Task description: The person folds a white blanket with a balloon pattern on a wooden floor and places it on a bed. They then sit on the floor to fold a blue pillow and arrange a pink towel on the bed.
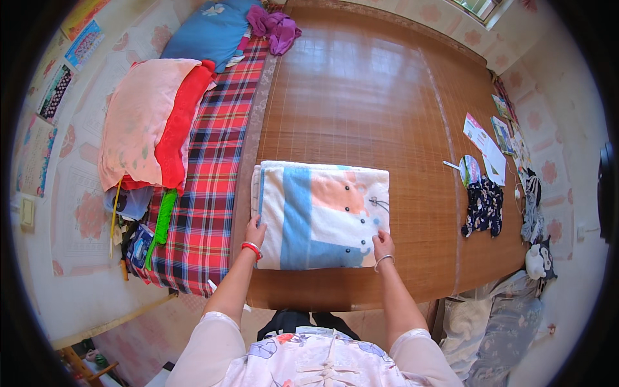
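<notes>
A folded plush blanket (329,217), white with blue and peach blocks and small dark dots like animal eyes, lies on the brown woven sleeping mat (358,111) in front of me. Its layers show along the left edge. My left hand (255,232) grips that left edge near the lower corner, thumb uppermost, with some fingers hidden. At the opposite side, my right hand (383,243) pinches the lower right edge between curled fingers. A red band and a bracelet circle my left wrist, and a bracelet is on my right wrist.
To the left, pillows (145,121) rest on a plaid sheet (213,159), near a green brush (164,217). A blue pillow (208,34) and purple cloth (278,29) lie at the far left. Papers (486,150), a hand fan (469,169) and dark patterned cloth (483,205) lie right.
</notes>
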Demonstrator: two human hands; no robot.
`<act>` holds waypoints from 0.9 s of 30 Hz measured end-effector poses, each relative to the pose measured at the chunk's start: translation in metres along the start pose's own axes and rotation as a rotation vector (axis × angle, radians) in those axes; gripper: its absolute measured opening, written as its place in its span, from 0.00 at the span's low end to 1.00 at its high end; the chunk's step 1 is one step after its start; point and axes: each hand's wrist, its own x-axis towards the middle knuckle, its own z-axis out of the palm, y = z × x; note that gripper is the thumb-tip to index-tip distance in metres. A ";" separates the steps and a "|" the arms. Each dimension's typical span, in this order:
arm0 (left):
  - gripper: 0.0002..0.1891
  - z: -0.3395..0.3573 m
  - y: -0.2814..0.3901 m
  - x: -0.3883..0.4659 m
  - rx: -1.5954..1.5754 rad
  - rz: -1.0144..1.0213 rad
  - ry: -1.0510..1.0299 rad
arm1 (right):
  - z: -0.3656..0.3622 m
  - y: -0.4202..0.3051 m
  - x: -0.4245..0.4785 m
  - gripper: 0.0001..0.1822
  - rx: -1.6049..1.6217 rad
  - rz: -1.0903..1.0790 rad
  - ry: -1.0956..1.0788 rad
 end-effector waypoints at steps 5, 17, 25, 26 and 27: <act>0.28 0.007 0.010 0.023 0.107 -0.083 -0.010 | 0.002 -0.055 0.035 0.19 -0.364 -0.286 0.034; 0.19 0.009 -0.009 0.014 -0.370 -0.317 -0.190 | 0.132 -0.196 0.104 0.16 -0.730 -0.784 -0.254; 0.19 -0.021 0.057 -0.046 -0.147 -0.084 0.125 | 0.138 -0.204 0.104 0.04 -0.394 -1.060 -0.134; 0.20 -0.019 0.039 -0.032 -0.153 -0.090 0.167 | 0.149 -0.198 0.114 0.04 -0.410 -1.050 -0.102; 0.21 -0.017 0.046 -0.018 -0.162 -0.086 0.204 | 0.157 -0.198 0.123 0.04 -0.428 -1.040 -0.059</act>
